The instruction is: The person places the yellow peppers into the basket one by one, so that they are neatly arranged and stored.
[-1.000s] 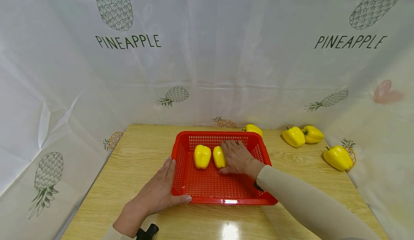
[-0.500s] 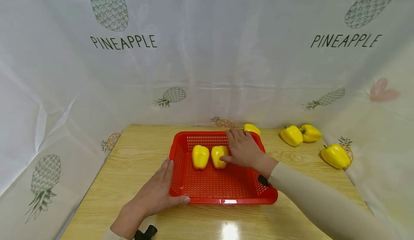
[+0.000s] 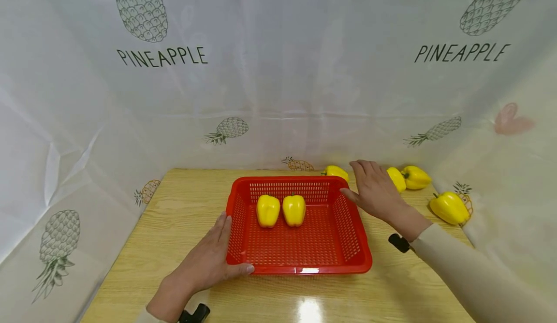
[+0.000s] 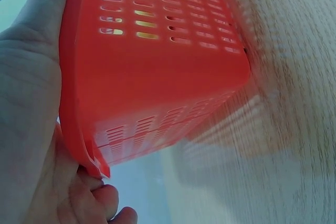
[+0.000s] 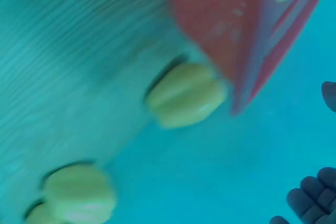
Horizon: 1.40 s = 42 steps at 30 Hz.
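Observation:
A red plastic basket sits mid-table with two yellow peppers side by side inside it. My left hand grips the basket's near left corner, thumb along the front wall; the left wrist view shows the basket against my palm with fingers curled under its rim. My right hand hovers open and empty over the table just right of the basket's far corner. It partly hides a yellow pepper. Another pepper lies behind the basket; it also shows beside the basket as a pepper.
Two more yellow peppers lie at the table's far right, near the white pineapple-print curtain that walls the wooden table on three sides. Another blurred pepper shows in the right wrist view.
My right hand let go of the second pepper in the basket, lifted out and moved right toward the loose peppers. The left hand and basket stayed put.

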{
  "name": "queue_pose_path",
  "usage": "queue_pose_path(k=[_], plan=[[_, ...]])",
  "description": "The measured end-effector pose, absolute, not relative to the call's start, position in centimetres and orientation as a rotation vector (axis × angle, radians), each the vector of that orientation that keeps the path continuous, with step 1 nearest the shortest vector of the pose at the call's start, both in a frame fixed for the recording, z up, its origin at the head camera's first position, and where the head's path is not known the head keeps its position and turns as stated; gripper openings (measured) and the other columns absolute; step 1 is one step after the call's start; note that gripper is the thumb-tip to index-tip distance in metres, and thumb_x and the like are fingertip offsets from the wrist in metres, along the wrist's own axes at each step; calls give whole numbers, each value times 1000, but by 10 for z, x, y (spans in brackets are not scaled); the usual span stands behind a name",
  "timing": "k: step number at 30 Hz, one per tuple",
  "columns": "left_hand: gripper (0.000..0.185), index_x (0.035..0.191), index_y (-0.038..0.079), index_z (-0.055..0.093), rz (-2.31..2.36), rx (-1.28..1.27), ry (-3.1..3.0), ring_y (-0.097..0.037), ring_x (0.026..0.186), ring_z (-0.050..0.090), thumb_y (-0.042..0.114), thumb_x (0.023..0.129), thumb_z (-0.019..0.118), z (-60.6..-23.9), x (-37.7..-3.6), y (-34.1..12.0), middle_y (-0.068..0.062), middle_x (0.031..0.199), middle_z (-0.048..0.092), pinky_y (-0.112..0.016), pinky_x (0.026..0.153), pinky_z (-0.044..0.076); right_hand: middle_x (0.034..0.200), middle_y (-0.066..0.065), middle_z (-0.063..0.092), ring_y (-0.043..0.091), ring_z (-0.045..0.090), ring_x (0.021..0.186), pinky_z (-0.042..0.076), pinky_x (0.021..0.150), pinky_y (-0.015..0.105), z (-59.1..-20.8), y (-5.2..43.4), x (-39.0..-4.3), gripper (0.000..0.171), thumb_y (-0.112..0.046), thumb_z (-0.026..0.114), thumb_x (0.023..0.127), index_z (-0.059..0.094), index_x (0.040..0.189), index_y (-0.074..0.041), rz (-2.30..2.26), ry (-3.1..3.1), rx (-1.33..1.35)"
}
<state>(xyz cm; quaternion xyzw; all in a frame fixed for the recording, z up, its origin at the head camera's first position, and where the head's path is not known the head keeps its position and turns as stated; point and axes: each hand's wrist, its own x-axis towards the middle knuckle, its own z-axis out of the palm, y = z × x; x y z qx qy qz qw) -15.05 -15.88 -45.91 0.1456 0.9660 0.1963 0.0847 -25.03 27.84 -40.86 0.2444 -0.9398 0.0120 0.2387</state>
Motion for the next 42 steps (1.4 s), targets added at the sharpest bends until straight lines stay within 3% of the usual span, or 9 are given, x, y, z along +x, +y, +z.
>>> queue_pose_path(k=[11, 20, 23, 26, 27, 30, 32, 34, 42], plan=[[140, 167, -3, 12, 588, 449, 2876, -45, 160, 22, 88, 77, 67, -455, -149, -160, -23, 176, 7, -62, 122, 37, 123, 31, 60, 51, 60, 111, 52, 88, 66, -429, 368, -248, 79, -27, 92, 77, 51, 133, 11, -50, -2504, 588], [142, 168, -2, 11, 598, 448, 2859, -45, 160, 23, 92, 75, 64, -455, -149, -159, -22, 177, 7, -61, 122, 36, 135, 35, 54, 53, 54, 123, 48, 96, 70, -439, 447, -234, 84, -32, 87, 86, 42, 141, 13, -287, -2718, 547], [142, 168, -2, 11, 597, 439, 2855, -45, 160, 22, 91, 75, 65, -455, -149, -159, -22, 177, 8, -61, 123, 36, 135, 35, 55, 53, 55, 121, 48, 97, 70, -443, 475, -229, 89, -67, 50, 104, 44, 141, 13, -336, -2717, 573], [143, 168, -1, 11, 584, 425, 2858, -44, 161, 21, 91, 74, 65, -456, -150, -159, -21, 177, 7, -60, 123, 35, 134, 36, 57, 53, 57, 120, 48, 97, 68, -447, 498, -225, 112, -78, -3, 98, 46, 139, 13, -402, -2690, 617], [143, 168, -1, 11, 584, 425, 2860, -44, 161, 22, 92, 74, 65, -456, -150, -159, -21, 177, 7, -60, 123, 36, 135, 35, 57, 52, 57, 120, 49, 97, 67, -448, 505, -224, 118, -77, -13, 93, 47, 139, 13, -433, -2680, 631], [143, 168, -1, 11, 573, 423, 2863, -43, 161, 21, 93, 74, 65, -456, -150, -159, -20, 177, 6, -60, 123, 36, 136, 35, 57, 51, 57, 121, 50, 97, 66, -452, 523, -219, 96, -75, 39, 103, 47, 140, 13, -531, -2670, 672], [143, 168, -1, 11, 572, 426, 2866, -44, 160, 22, 92, 74, 65, -456, -150, -158, -21, 177, 6, -60, 122, 37, 137, 34, 57, 50, 57, 122, 49, 98, 65, -454, 533, -216, 92, -60, 74, 92, 46, 141, 13, -587, -2667, 688], [142, 168, -1, 10, 573, 426, 2866, -44, 160, 22, 91, 74, 67, -456, -151, -158, -21, 177, 6, -60, 122, 37, 137, 33, 58, 50, 57, 123, 50, 98, 65, -457, 541, -214, 101, -38, 95, 70, 44, 141, 12, -625, -2657, 708], [142, 168, -1, 9, 566, 421, 2860, -43, 161, 21, 90, 75, 67, -456, -151, -158, -20, 177, 5, -60, 123, 37, 142, 29, 56, 47, 54, 130, 49, 99, 64, -467, 556, -211, 122, -36, 100, 60, 32, 150, 10, -771, -2665, 668]])
